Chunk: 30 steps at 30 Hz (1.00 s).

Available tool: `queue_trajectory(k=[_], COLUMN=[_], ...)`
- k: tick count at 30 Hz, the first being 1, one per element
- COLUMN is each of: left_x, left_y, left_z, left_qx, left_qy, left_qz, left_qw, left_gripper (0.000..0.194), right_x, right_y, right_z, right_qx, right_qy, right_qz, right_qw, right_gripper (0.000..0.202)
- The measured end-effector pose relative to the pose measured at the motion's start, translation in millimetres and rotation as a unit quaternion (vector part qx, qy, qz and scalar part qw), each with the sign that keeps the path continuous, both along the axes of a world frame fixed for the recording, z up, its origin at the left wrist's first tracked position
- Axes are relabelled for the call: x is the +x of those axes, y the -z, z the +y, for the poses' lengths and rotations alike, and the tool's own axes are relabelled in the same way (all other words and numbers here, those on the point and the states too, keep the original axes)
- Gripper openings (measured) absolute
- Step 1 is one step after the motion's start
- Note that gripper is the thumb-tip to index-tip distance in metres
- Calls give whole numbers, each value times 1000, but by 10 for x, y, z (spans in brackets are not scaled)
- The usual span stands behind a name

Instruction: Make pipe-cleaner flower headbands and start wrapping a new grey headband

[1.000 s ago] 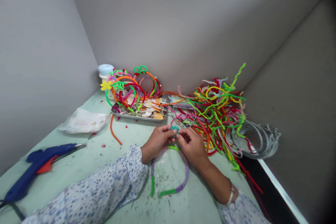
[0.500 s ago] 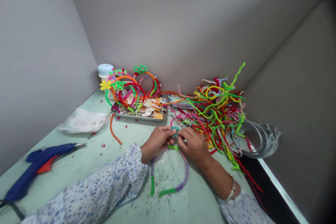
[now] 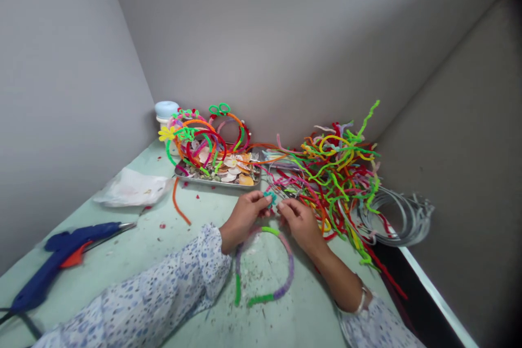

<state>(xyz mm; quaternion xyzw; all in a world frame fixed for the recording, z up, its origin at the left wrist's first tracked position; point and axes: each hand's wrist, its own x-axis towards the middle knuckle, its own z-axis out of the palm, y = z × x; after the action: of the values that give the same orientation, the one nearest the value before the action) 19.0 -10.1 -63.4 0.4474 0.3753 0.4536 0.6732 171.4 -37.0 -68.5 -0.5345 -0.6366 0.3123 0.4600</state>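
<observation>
Between thumb and fingers, my left hand [image 3: 246, 216] pinches a small teal fuzzy piece [image 3: 269, 199] over the middle of the table. My right hand [image 3: 299, 223] is just to the right of that piece, thumb and forefinger closed together; whatever lies between those fingertips is too small to make out. Below both hands a headband [image 3: 291, 266] wrapped in green, pink and purple lies on the table, its open ends toward me.
A blue glue gun [image 3: 67, 253] and a white plastic bag [image 3: 132, 187] lie left. Behind my hands stands a metal tray [image 3: 220, 181] of petal-like pieces and decorated headbands. Tangled pipe cleaners [image 3: 338, 174] and grey bare headbands [image 3: 414, 223] are at right.
My right fingertips have drawn slightly away from the teal piece, which has tilted a little to the left in my left hand. The headband below stays in place.
</observation>
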Motion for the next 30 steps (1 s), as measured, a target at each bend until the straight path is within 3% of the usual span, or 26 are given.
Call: queue_trajectory(k=[2, 4, 8, 16, 24, 30], left_x=[12, 22, 24, 4, 30, 46], left_y=[-12, -23, -20, 10, 11, 75], left_z=[-14, -25, -31, -43, -56, -43], left_qx=[44, 68, 86, 107, 77, -6], left_qy=[-15, -16, -13, -6, -31, -7], left_qz=[27, 46, 70, 94, 80, 7], left_qw=[999, 996, 994, 990, 993, 1000], left_gripper=[25, 25, 24, 20, 24, 28], right_x=[-15, -26, -47, -37, -99, -138], right_y=[26, 49, 64, 13, -14, 9], right_z=[15, 26, 27, 17, 10, -16], right_qx=[-98, -147, -188, -222, -159, -76], right_qy=[-32, -55, -66, -73, -31, 4], right_qz=[89, 160, 235, 289, 220, 139], right_qw=[991, 975, 951, 928, 962, 987], right_gripper=[30, 30, 21, 13, 11, 9])
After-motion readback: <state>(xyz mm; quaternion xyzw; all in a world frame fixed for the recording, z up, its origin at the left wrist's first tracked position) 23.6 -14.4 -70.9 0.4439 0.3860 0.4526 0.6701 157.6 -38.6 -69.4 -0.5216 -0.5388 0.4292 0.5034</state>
